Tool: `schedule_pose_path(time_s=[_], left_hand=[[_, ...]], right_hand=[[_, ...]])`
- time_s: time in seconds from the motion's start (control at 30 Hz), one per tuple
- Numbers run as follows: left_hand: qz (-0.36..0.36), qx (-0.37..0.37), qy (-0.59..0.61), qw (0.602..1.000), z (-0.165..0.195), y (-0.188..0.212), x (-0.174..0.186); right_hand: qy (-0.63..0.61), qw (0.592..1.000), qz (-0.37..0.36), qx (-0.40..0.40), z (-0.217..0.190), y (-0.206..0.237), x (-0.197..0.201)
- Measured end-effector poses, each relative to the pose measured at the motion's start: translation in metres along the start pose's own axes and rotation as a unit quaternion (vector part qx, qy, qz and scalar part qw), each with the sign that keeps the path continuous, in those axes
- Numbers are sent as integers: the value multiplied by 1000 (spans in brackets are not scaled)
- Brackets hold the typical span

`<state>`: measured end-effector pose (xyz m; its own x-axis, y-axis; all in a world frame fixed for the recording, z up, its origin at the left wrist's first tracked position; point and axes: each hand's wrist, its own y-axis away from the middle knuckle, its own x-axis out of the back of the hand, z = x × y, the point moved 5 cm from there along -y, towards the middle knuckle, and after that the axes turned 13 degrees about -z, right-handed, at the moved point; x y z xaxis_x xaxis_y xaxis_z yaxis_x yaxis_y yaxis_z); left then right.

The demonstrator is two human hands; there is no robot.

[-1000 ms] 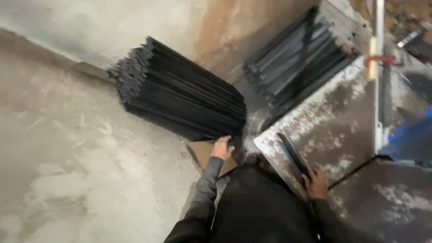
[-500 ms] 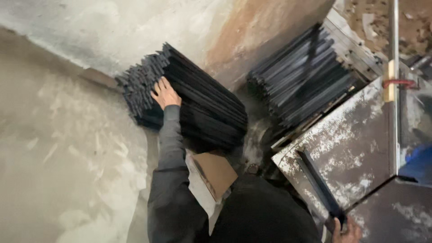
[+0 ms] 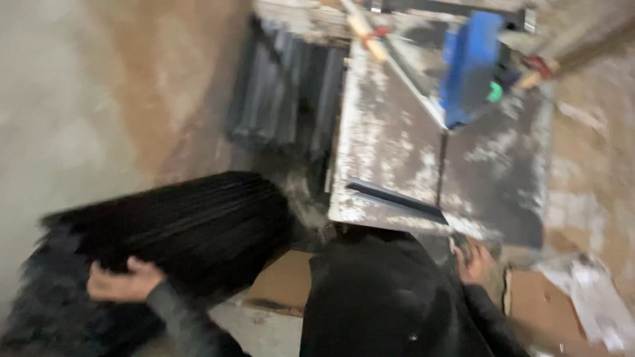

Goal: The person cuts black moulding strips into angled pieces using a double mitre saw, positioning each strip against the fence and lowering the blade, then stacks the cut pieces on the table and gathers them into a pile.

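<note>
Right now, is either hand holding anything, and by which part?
The left hand rests on the near edge of the stack of black strips; blur hides any grasp. The right hand appears empty.

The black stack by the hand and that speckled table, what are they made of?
Black stack: thin flat strips, dark and matte, maybe metal or slate; blur leaves it open. Left hand rests on it. Table: probably metal, grey, crusted with whitish dust or stains.

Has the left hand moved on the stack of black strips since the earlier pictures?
Yes. The left hand was on top of the black stack; now it grips the near edge, closer to the cardboard.
</note>
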<state>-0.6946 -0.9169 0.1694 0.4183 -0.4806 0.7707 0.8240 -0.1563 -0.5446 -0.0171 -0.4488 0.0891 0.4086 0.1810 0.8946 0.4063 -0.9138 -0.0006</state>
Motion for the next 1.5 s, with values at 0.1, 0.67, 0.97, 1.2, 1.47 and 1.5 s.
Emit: schedule_pose_path(time_s=[0.1,0.67,0.97,1.2,1.47,1.5], left_hand=[[-62,28,104,992,9,19,-18],[-60,-253,364,894,362,-92,151],[-21,-129,508,851,359,-141,87],[-137,72,673,723,381,-157,-21],[-367,222,672,604,451,-82,-235],[-398,284,693,530,478,-59,-275]], right_hand=[[-28,999,14,-19,6,-7,-1],[-139,940,-32,311,-164,-154,23],[-149,881,80,443,-255,-175,133],[14,910,128,393,-189,-170,122],[35,956,-244,160,7,-142,19],[121,941,-309,64,40,-138,4]])
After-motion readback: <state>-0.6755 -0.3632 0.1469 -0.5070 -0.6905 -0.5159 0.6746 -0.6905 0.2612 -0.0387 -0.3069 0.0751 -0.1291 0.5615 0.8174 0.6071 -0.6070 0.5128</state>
